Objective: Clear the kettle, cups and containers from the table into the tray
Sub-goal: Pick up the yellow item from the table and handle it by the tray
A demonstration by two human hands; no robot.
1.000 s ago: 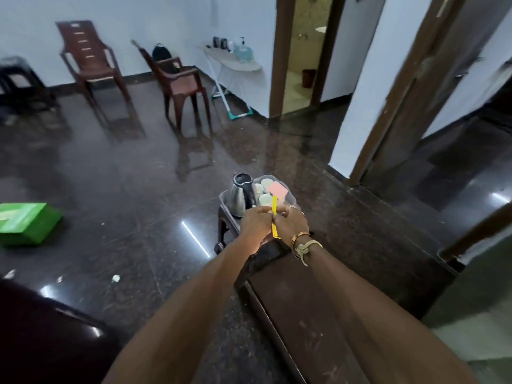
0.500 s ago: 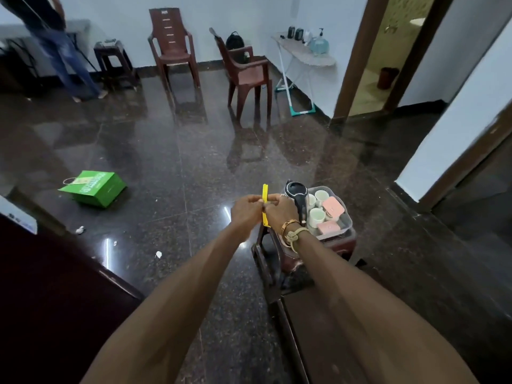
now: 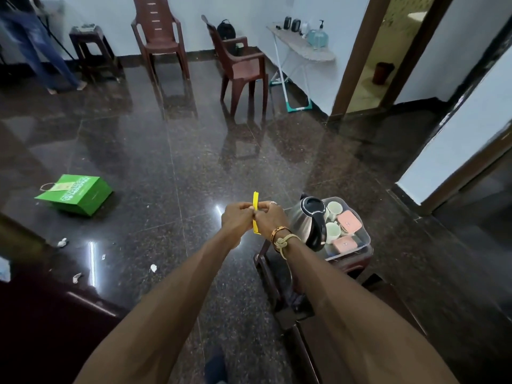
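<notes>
A clear plastic tray sits on a low brown stool to my right. In it stand a steel kettle with a black lid and handle, two pale cups and two pink containers. My left hand and my right hand meet in front of me, left of the tray, and both pinch a thin yellow strip held upright. Neither hand touches the tray.
A dark brown table runs below my right arm. Two brown plastic chairs and a small stool stand at the back. A green bag lies on the floor at left, with paper scraps nearby. A person's legs are at far left.
The view has swung left, so the tray and stool now lie to the right of my hands. My hands keep pinching the yellow strip together.
</notes>
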